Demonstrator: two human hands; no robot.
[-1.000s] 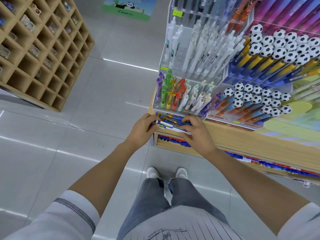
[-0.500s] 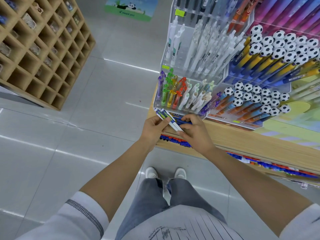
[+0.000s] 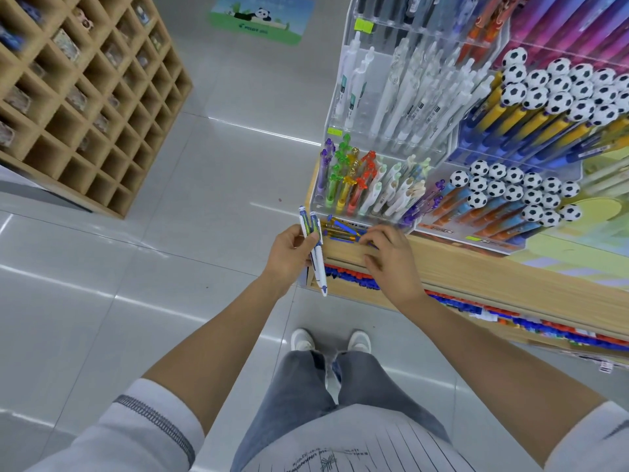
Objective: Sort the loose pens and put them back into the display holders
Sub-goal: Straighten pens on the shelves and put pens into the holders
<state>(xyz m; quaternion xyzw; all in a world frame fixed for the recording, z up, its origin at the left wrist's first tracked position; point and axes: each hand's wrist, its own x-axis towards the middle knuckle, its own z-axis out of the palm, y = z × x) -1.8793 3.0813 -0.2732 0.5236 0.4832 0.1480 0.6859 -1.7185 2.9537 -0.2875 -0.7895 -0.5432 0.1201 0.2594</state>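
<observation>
A: Left first. Left hand (image 3: 289, 252) is closed round two white pens (image 3: 315, 248), held near upright just off the worktop (image 3: 476, 267) edge, tips down, clicker ends up

B: Handling?

A: I'd say light, stiff plastic, smooth barrels so a bit slippery when bunched. Best taken mid-barrel like that, thumb across both so they don't scissor apart. Not fragile, though clips could snap if levered

B: And the loose ones?

A: Loose pens (image 3: 343, 231), blue and yellow, lie flat in a heap on the worktop, right against the foot of the clear holders (image 3: 367, 185) and between the two hands. Thin, they'll roll; pinch one at a time by the barrel

B: Right hand?

A: Right hand (image 3: 391, 257) is palm down on the heap's right end, fingers curled at the worktop edge. Cannot tell if it's pinching a pen; fingertips are hidden

B: Change from the earlier frames?

A: A second ago both hands were down on the heap with the white pens flat across it. Now the left has lifted them clear and swung them upright; the right has stayed on the pile
</observation>
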